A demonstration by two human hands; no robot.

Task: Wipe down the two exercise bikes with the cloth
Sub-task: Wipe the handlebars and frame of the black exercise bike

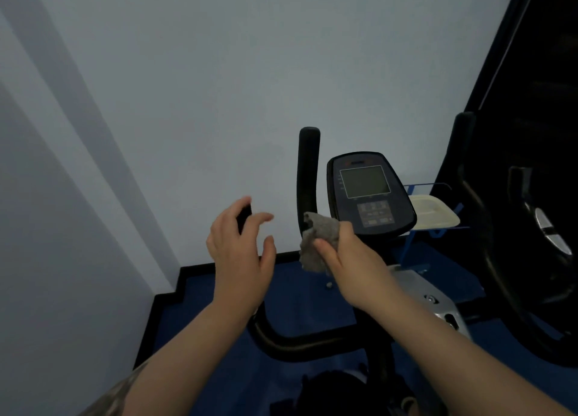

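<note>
Just left of the console [370, 193], right hand [347, 259] grips the grey cloth [319, 243], fingers curled round it, cloth touching the upright black grip [308, 172]. Further left of the console, left hand [240, 253] has fingers spread and loosely curved about a second grip end [244, 217]; contact unclear. Second bike [516, 243] stands right of the console.

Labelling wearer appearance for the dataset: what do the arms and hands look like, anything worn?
Both forearms are bare. Left hand and right hand wear no gloves; no rings or watch visible. A patterned beige-grey sleeve shows at the left elbow. No right sleeve is in view.
</note>
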